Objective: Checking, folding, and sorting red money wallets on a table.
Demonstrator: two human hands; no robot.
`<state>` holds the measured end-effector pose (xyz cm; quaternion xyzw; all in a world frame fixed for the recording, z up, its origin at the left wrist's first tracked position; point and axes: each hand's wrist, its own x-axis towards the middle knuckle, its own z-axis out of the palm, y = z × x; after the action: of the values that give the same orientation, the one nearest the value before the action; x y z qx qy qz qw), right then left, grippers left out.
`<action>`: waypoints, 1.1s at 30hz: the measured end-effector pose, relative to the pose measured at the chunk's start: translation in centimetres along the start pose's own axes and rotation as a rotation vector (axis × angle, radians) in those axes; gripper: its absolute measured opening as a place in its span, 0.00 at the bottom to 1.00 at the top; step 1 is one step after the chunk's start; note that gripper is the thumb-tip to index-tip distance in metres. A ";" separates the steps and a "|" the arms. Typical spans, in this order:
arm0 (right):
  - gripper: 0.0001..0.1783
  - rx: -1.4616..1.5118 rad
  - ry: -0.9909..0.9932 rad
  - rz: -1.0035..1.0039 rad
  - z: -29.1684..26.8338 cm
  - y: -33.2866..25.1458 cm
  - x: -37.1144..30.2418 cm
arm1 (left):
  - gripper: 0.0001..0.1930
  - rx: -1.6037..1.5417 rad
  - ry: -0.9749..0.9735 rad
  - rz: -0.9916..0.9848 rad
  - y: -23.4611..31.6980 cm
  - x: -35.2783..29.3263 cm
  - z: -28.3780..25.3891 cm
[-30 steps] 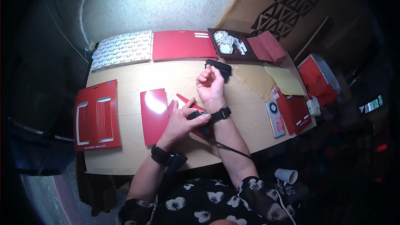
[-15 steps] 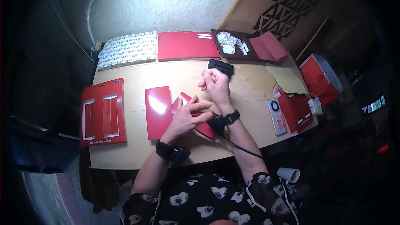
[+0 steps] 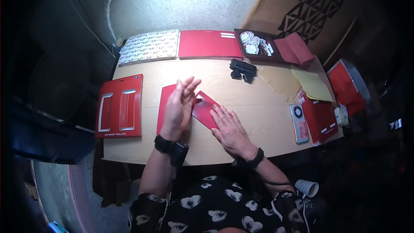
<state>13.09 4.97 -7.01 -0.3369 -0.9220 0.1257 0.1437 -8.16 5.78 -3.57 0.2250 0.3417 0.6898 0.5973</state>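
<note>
A glossy red card-like wallet (image 3: 206,107) lies slanted on the table in the middle. My right hand (image 3: 230,130) rests flat over its lower right edge, fingers stretched out. My left hand (image 3: 182,108) is held on edge just left of that wallet, fingers extended and nothing visible in them. Behind the left hand, a second flat red wallet (image 3: 167,97) is partly covered. Beyond my hands sits a black clip-like device (image 3: 243,69), touched by neither of them. I wear black bands on both wrists.
At left lies a red package with two windows (image 3: 120,108). Along the back stand a patterned box (image 3: 148,46), a large red folder (image 3: 210,44) and a dark tray (image 3: 258,56). To the right are a phone-like item (image 3: 299,123), yellow paper (image 3: 312,85) and red packets (image 3: 321,118).
My right hand has left the black device and come down onto the slanted wallet. My left hand has turned on edge and shifted left, off that wallet. The whole view has shifted slightly.
</note>
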 end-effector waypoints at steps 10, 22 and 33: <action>0.33 -0.032 -0.008 0.022 0.1 0.1 -0.1 | 0.16 0.497 0.138 0.415 6.1 -2.7 -1.8; 0.31 0.119 0.096 0.238 -2.6 -0.4 1.8 | 0.23 1.937 -0.143 0.571 2.1 -4.8 -6.8; 0.26 0.392 0.038 0.508 -2.4 4.2 3.1 | 0.32 2.136 -0.159 0.413 -0.6 -3.6 -6.5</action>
<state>14.08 10.48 -5.61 -0.5243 -0.7639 0.3264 0.1870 -11.80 0.99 -7.98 0.7248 0.6803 0.1076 -0.0134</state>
